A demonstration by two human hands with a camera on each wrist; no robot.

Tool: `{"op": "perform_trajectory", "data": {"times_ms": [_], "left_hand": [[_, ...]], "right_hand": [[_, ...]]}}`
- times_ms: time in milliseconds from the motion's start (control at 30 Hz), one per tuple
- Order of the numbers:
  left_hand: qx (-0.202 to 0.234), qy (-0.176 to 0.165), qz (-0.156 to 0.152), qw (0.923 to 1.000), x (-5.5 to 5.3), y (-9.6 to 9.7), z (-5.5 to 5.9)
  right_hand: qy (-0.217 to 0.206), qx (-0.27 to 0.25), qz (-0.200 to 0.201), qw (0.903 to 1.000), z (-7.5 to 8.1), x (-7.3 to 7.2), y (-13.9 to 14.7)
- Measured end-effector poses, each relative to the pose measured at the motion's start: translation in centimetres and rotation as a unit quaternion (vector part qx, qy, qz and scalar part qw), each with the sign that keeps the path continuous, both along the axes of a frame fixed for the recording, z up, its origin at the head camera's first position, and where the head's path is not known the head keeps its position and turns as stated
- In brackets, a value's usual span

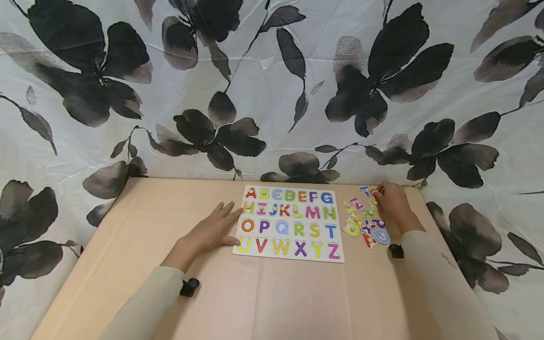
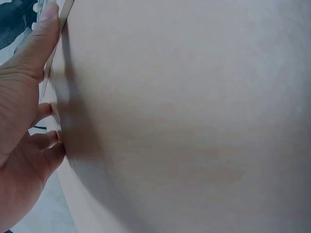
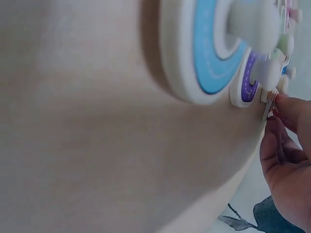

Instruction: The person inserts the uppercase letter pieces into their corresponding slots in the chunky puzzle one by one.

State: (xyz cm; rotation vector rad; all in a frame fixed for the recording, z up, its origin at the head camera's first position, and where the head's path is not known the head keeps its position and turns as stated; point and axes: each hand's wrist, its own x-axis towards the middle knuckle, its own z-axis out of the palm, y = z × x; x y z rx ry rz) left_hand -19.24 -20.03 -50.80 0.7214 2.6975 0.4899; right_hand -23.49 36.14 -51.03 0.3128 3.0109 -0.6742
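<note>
Letter pieces (image 1: 368,214), knobs (image 3: 265,25) clearest, right wrist view

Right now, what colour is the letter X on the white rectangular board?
The letter X is purple, seen best in the head view.

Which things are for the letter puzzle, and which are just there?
For the puzzle:
- alphabet board, its left edge touched by the left hand
- loose knobbed letter pieces, one pinched by the right hand

Just there:
- tabletop
- floral cloth
- black wrist cameras
</note>
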Motion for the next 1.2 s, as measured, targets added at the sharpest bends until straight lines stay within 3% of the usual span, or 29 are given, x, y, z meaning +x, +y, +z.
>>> {"op": "perform_trajectory", "data": {"times_ms": [267,533,900,1200], "left_hand": [[0.003,-0.003,-0.003,1.0000,0.1,0.0,-0.1],[-0.002,-0.001,-0.005,1.0000,0.1,0.0,-0.2],[0.001,-0.006,-0.005,1.0000,0.0,0.0,-0.1],[0.000,-0.008,-0.003,1.0000,-0.2,-0.3,-0.2]], "right_hand": [[0.015,-0.011,-0.028,0.9994,0.2,0.7,-0.4],[0.044,-0.019,-0.021,0.9986,1.2,2.4,-1.3],[0.090,-0.024,0.049,0.9945,3.0,4.0,-6.0],[0.097,-0.046,0.101,0.9891,3.0,4.0,-11.2]]}}
